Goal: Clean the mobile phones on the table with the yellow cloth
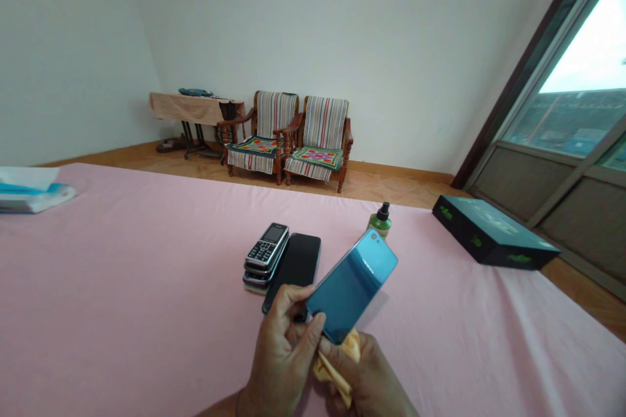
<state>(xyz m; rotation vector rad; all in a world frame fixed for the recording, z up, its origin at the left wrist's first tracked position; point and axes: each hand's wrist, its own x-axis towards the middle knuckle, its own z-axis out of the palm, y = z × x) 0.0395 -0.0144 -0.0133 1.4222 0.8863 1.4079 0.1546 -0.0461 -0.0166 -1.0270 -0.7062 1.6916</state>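
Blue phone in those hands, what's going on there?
A person holds the blue phone tilted above the pink table. The left hand grips its lower end, while the right hand bunches a yellow cloth just under it. A black phone, a stack of keypad phones, a green bottle and a dark box sit on the table beyond.

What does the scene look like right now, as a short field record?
left hand: grips glossy blue flat smartphone by its lower end
right hand: holds crumpled yellow cloth under that phone
behind: silver-black keypad phone atop a phone stack, beside black slab smartphone; small green bottle with black cap; dark rectangular cardboard box
surface: pink table cover
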